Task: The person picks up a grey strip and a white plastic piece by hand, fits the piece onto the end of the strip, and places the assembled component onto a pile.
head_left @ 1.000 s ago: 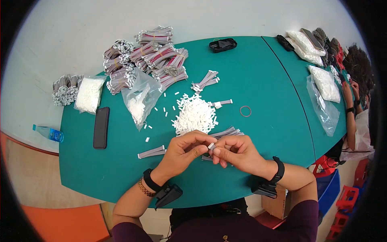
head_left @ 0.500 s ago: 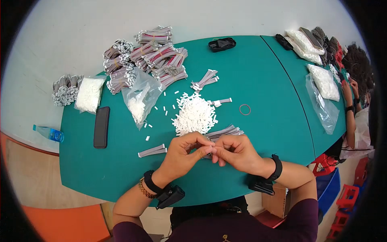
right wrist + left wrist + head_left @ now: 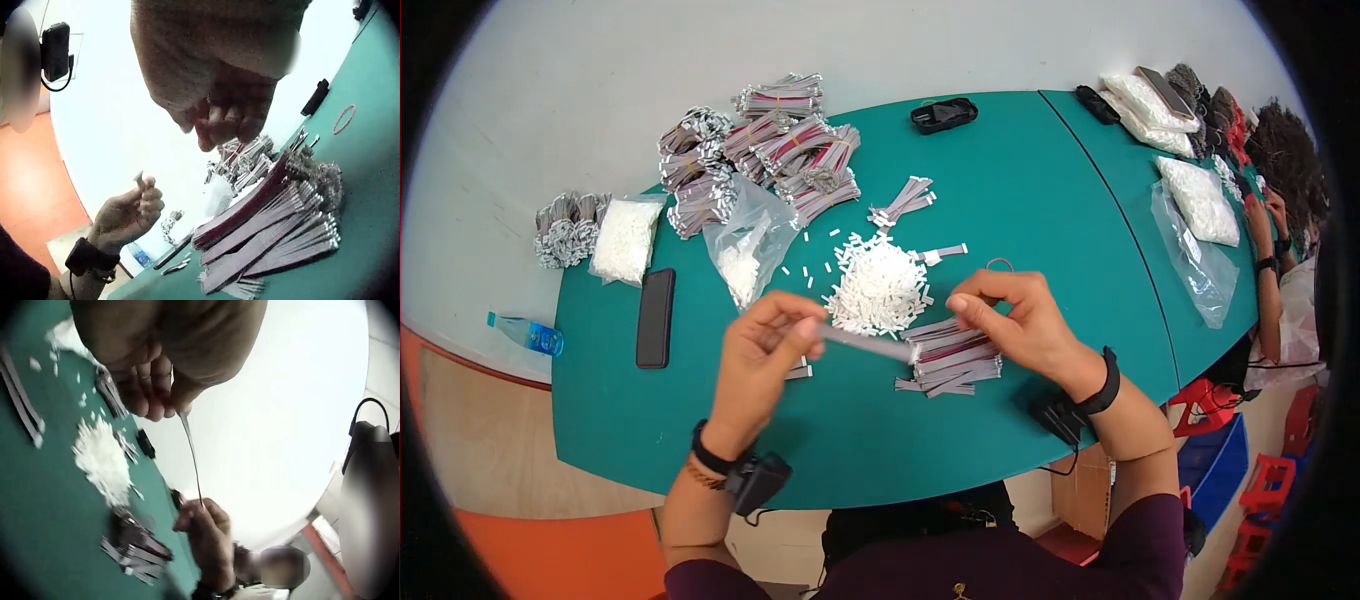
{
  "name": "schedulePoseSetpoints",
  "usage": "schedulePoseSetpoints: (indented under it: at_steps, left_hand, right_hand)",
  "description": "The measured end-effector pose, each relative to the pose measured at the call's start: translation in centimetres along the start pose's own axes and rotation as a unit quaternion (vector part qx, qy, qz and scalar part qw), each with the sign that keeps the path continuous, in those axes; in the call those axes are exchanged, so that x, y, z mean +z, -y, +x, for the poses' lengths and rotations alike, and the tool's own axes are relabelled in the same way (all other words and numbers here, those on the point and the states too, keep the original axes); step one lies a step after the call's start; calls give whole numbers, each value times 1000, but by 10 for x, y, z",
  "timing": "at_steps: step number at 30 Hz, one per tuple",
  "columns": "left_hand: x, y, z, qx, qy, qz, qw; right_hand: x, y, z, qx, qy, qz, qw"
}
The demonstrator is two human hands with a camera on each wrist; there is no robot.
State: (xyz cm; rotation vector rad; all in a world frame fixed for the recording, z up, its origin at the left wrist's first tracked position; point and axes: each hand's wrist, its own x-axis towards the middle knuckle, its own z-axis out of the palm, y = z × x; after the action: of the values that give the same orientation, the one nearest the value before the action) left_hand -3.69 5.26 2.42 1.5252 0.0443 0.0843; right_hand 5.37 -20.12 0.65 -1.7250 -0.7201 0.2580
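Ribbon cable (image 3: 870, 344) pinched over bench (image 3: 850, 460) at one end by left hand (image 3: 762, 345), long axis directed between three and four o'clock. Free end held nearer right hand (image 3: 1030, 318), at seven o'clock from its fingers; any pinch there cannot be told.

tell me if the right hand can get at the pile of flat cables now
Probably yes: the right hand appears to hold nothing, and the pile of flat cables lies close by on the table. Only the held cable, pinched by the left hand, overlaps the pile's edge in the head view.
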Motion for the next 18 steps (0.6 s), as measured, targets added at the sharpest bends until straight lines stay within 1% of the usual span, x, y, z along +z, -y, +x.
schedulePoseSetpoints:
  at_steps: [2,3,5,7,10,13,16,18]
  left_hand:
    - [-20,-2,-11,-34,-25,85,995]
    - [-30,-2,-18,-51,-36,130,990]
    - [-55,11,-31,-45,-34,165,985]
    - [-68,26,-41,-24,-50,205,977]
    - [-72,26,-48,-1,-90,368,925]
    - [-82,35,-52,13,-116,410,905]
    - [-86,38,-55,-30,-108,398,911]
    - [-84,35,-56,-58,-104,407,906]
  right_hand:
    - [-6,4,2,11,40,-95,995]
    - [-6,1,3,-30,59,-117,991]
    - [-5,-5,2,-108,97,-160,976]
    - [-5,-6,1,-116,122,-176,970]
    - [-1,-7,0,-124,150,-189,962]
    - [-1,-3,-1,-122,164,-197,959]
    - [-1,-4,-2,-128,172,-223,951]
    - [1,-5,-1,-126,175,-231,949]
